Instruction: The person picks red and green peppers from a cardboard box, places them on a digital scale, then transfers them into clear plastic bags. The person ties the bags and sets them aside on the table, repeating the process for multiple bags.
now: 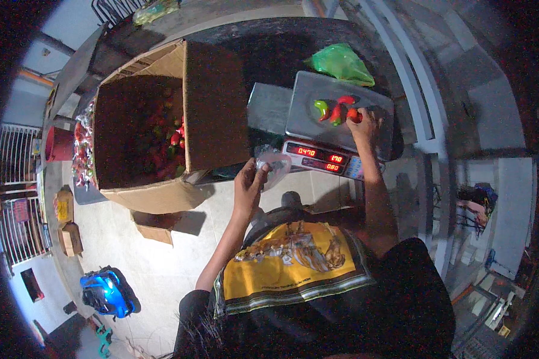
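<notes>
My left hand (250,181) is closed on a clear plastic bag (276,170), which hangs just in front of a digital scale (299,90). My right hand (365,124) reaches over the scale's metal pan with its fingers closed round a red pepper (354,115). Beside those fingers, a green pepper (321,109), a curved red pepper (345,99) and another red pepper (335,115) lie on the pan. The red digits of the scale's display (321,157) are lit. To the left, a large open cardboard box (214,107) holds a heap of red and green peppers (175,139), mostly in shadow.
A green plastic bag (341,63) sits at the pan's far edge. Clear bags of red peppers (84,149) lie left of the box, near a red bucket (60,143). A small carton (151,226) and a blue object (109,292) are on the tiled floor.
</notes>
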Demonstrator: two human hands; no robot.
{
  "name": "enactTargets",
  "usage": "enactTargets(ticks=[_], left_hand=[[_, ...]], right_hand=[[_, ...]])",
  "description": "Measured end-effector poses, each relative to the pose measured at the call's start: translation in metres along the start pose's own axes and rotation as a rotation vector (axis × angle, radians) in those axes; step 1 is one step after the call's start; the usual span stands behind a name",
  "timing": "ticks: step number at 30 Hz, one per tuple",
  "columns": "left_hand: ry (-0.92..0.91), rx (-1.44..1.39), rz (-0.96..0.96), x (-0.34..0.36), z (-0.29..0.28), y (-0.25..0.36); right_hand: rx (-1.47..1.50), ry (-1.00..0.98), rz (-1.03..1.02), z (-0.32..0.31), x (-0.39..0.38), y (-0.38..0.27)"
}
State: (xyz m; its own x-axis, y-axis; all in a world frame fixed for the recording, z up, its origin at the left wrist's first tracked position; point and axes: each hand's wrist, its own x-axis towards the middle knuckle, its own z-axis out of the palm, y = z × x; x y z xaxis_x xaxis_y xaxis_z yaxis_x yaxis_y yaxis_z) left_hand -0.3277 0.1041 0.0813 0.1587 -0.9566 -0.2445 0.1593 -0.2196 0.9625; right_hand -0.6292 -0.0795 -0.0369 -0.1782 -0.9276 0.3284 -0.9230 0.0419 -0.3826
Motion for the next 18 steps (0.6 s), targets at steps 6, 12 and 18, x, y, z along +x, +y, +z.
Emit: enactTargets(ticks=[6,12,18], left_hand=[[0.097,0.008,0.05,-0.005,0.006,0.01],[0.047,0.074,0.018,-0.007,-0.003,0.016],[0.096,0.092,0.078,0.0,0.0,0.03]], right_hand=[[-0.391,0.146,-0.013,-0.013,-0.022,-0.031],[-0.3,-0.026,-0.085,-0.017,0.0,0.0],[-0.263,0.014,0.047,-0.038,0.023,0.01]])
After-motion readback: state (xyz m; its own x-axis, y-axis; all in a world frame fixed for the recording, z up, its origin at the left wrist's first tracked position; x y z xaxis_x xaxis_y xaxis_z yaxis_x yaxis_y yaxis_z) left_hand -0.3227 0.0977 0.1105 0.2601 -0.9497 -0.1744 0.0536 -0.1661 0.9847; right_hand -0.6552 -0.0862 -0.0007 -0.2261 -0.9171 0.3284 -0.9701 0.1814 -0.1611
